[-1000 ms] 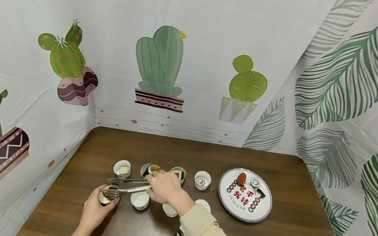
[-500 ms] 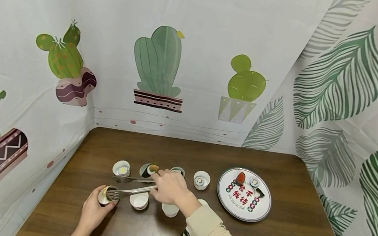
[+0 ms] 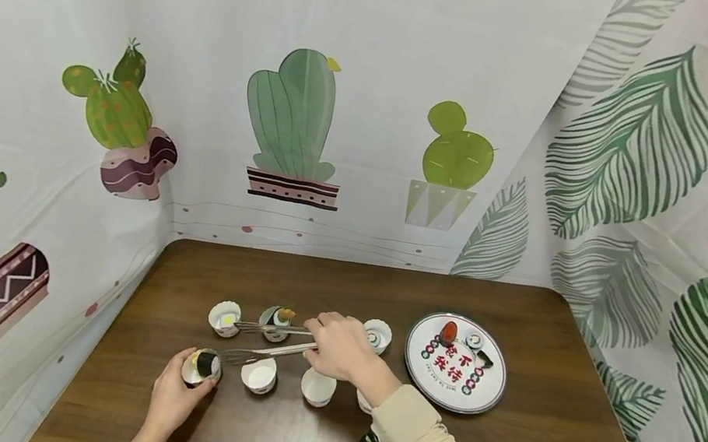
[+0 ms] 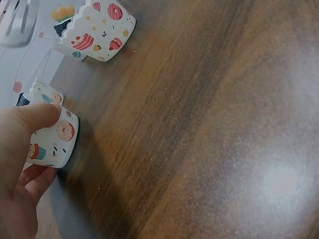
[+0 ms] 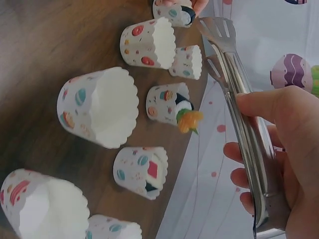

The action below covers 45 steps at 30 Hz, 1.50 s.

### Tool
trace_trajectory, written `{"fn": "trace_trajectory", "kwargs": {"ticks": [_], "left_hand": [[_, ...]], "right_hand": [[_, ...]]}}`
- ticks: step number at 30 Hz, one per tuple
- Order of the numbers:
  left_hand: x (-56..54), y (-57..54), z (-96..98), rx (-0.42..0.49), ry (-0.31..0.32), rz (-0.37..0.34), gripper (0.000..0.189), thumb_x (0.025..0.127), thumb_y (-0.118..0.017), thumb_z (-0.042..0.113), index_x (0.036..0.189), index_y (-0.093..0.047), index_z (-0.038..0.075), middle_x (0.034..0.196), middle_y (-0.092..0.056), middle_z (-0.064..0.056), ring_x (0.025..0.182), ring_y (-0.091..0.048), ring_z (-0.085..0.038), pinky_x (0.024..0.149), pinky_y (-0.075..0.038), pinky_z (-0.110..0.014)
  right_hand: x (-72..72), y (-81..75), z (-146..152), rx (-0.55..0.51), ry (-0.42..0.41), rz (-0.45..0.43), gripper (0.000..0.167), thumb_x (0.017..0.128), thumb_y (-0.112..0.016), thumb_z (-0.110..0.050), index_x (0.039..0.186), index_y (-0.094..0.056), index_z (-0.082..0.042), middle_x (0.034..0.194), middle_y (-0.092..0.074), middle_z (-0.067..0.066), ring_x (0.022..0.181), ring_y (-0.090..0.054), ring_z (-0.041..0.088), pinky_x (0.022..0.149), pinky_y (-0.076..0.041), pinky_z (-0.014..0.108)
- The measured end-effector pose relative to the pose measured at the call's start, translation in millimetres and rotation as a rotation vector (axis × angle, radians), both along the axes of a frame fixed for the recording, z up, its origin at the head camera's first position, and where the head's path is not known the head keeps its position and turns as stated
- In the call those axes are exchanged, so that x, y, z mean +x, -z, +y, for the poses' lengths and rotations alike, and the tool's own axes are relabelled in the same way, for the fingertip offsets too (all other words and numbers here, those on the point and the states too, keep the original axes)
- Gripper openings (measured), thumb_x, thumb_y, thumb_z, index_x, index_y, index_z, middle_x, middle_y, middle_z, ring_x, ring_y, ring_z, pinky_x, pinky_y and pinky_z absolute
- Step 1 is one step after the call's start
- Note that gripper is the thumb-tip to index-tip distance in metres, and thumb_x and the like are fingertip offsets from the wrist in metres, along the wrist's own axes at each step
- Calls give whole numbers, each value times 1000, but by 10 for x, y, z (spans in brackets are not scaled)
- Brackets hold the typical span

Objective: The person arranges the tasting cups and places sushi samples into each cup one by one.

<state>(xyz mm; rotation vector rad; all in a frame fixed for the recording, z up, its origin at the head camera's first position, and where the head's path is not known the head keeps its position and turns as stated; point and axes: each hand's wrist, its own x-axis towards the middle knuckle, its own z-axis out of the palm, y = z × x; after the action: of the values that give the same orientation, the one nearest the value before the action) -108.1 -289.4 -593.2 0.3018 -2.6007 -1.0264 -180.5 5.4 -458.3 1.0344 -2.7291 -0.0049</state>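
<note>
My left hand (image 3: 176, 383) holds a white paper baking cup (image 4: 62, 137) with cake and donut prints, the thumb near its rim. In the head view a sushi piece (image 3: 205, 363) with a dark seaweed band sits in that cup. My right hand (image 3: 338, 349) grips metal tongs (image 5: 249, 134), thumb along one arm and fingers behind. The slotted tong ends are spread apart, with nothing between them, just right of the held cup. Below the tongs stand a cup (image 3: 258, 376) showing its white inside and a cup (image 5: 162, 102) of sushi with an orange topping.
Several more paper cups stand in two rows, among them one with a yellow-topped piece (image 3: 226, 319) and one with a pink square (image 5: 139, 169). A round printed plate (image 3: 451, 396) at the right bears a red-topped piece (image 3: 449, 333) and two others.
The tongs have drawn right, off the cup in the left hand, uncovering the sushi piece in it. The right hand has moved right with them; the left hand keeps its hold.
</note>
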Motion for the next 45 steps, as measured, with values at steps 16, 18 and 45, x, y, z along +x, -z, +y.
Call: {"fn": "trace_trajectory", "kwargs": {"ticks": [16,18,45], "left_hand": [[13,-35,12,2,4,-16,65,65,-78,10,122,-50,-1,118,-56,-25,106,-54,-42,85,-41,-52],[15,-38,15,5,4,-18,65,65,-78,10,123,-50,-1,118,-56,-25,107,-53,-42,85,-40,-52],[38,-72,24,8,-7,-37,65,66,-78,10,124,-49,-1,119,-55,-26,107,-53,-44,84,-40,-53]], "right_hand": [[63,-10,474,-77,13,76,39,76,-67,-39,109,-63,-19,87,-62,-4,76,-58,15,63,-48,29],[88,0,551,-101,22,72,38,75,-67,-37,108,-64,-18,87,-62,-3,79,-58,16,65,-48,30],[250,74,1545,-222,217,83,42,72,-71,-33,108,-63,-13,87,-64,0,78,-62,20,58,-48,34]]}}
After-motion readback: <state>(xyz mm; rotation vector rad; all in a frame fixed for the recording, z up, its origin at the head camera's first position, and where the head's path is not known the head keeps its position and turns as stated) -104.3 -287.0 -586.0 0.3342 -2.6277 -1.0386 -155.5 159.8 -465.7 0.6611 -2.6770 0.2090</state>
